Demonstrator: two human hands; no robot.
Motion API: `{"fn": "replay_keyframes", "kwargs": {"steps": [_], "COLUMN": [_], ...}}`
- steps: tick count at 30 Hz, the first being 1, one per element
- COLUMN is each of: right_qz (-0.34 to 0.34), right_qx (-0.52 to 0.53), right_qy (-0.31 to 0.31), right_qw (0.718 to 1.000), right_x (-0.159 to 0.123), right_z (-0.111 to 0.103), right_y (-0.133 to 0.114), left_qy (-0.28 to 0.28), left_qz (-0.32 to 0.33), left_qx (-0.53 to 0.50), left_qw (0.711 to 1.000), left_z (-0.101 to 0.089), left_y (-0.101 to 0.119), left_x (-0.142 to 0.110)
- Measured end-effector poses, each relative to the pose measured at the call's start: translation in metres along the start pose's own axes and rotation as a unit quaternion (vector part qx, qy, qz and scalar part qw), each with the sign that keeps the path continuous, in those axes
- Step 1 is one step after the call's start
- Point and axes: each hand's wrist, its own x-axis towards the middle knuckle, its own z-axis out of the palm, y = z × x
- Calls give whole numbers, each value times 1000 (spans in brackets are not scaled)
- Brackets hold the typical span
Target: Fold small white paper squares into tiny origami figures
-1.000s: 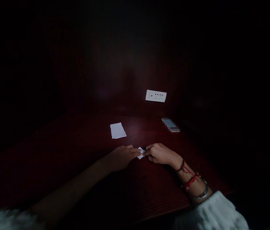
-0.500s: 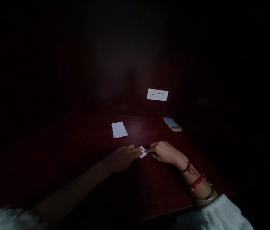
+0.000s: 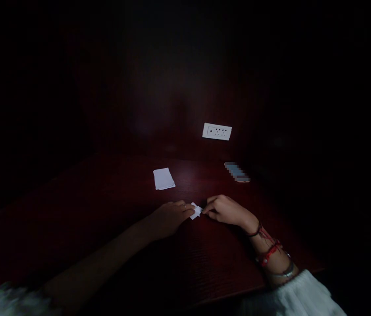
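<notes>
A small folded piece of white paper [image 3: 196, 212] lies on the dark red table between my two hands. From the left, my left hand [image 3: 174, 216] presses its fingertips on the paper's left part; a ring shows on one finger. On the other side, my right hand [image 3: 223, 209] pinches the paper's right tip between thumb and forefinger, its other fingers curled. Red cords and a metal bangle circle my right wrist. Farther back lies a small stack of white paper sheets [image 3: 163, 179].
A phone [image 3: 237, 172] with a blurred screen lies at the back right of the table [image 3: 122, 184]. Above it, a white power socket [image 3: 217, 131] is set in the dark wall. The table's front edge runs below my right forearm. Both sides are in deep shadow.
My right forefinger has drawn back from pressing on the paper to its right tip, now pinched with the thumb. My left hand has stayed nearly in place.
</notes>
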Motion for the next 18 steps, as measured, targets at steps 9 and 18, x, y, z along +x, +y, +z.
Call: {"fn": "replay_keyframes", "kwargs": {"steps": [9,18], "right_qz": [-10,-22], "right_qx": [36,39], "right_qy": [39,20], "right_qw": [999,999], "right_x": [1,3], "right_z": [7,9], "right_y": [14,8], "left_qy": [-6,10], "left_qz": [5,37], "left_qx": [-48,-52], "left_qw": [999,998], "left_z": [3,5], "left_y": [-7,-7], "left_x": [0,1]}}
